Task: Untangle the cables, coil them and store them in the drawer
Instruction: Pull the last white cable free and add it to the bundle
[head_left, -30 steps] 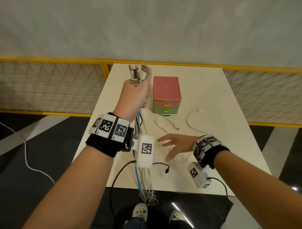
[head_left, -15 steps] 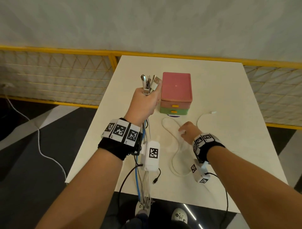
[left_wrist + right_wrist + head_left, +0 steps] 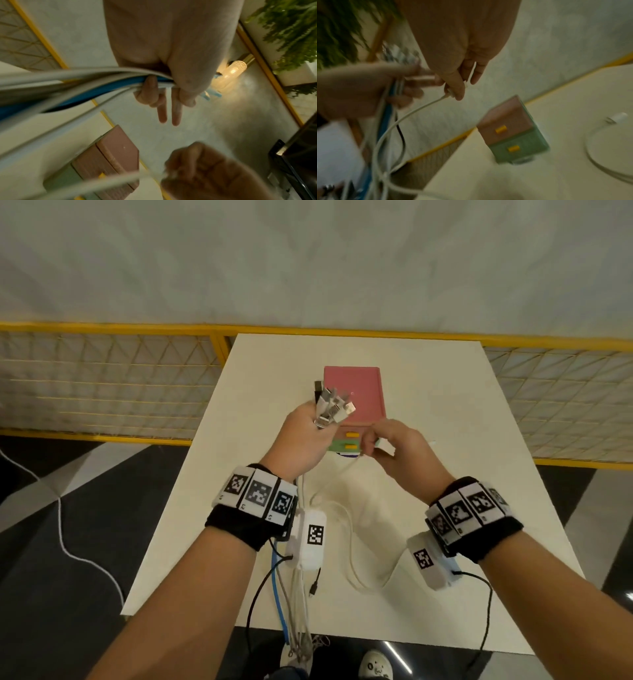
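My left hand (image 3: 308, 436) grips a bundle of cables (image 3: 330, 405) upright, plugs sticking out above the fist, and white, grey and blue strands (image 3: 291, 604) hang past the table's near edge. In the left wrist view two fingers (image 3: 169, 108) stick out straight while the rest curl round the bundle (image 3: 96, 81). My right hand (image 3: 394, 450) pinches the plug end of a loose white cable (image 3: 412, 112) just right of the left fist; its slack (image 3: 363, 542) loops on the table. A small drawer unit (image 3: 356, 392) with a pink top, pink and green drawers, both closed, stands behind the hands.
The white table (image 3: 462, 422) has bare surface right of and behind the drawer unit. The loose cable's other plug (image 3: 618, 118) lies to the right. A yellow-framed mesh fence (image 3: 102, 378) runs behind the table. Dark floor with a white cord (image 3: 65, 525) lies to the left.
My right hand picked the white cable's end off the table and lifted it up to the left fist. The left hand with its bundle shifted right, over the drawer unit's front.
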Demonstrator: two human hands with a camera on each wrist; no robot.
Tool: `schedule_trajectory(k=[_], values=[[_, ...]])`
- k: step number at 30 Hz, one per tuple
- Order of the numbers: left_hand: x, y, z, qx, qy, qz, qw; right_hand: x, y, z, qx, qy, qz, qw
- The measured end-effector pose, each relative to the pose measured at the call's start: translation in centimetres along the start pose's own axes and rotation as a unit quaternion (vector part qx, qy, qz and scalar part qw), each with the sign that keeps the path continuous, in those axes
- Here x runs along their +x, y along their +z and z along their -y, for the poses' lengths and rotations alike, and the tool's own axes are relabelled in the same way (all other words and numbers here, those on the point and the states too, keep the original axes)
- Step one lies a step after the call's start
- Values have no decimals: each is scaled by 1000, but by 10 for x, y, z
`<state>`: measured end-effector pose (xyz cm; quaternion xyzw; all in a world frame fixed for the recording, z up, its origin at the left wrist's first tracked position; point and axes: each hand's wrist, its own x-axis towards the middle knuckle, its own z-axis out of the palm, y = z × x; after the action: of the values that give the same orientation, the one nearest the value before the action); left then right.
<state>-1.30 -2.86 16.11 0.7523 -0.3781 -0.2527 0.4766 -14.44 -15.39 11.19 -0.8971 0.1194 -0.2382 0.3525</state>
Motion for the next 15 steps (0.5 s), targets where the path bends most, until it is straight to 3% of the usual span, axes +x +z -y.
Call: schedule_trajectory(k=[3, 5, 10, 12, 15], values=[[-3, 7, -7, 18, -23, 76, 997, 4, -19, 27, 18, -5, -63, 998], [-7, 12, -14, -1, -22, 92, 996, 5, -26, 39, 25, 1, -101, 995], [-16, 21, -23, -160, -34, 6, 987, -8, -22, 54, 68, 35, -209, 975], [-20, 24, -24, -192, -35, -30, 980, -16, -18, 59, 92, 84, -186, 974], [-26, 26, -25, -229, -36, -54, 971, -26, -10, 63, 193, 149, -24, 970]])
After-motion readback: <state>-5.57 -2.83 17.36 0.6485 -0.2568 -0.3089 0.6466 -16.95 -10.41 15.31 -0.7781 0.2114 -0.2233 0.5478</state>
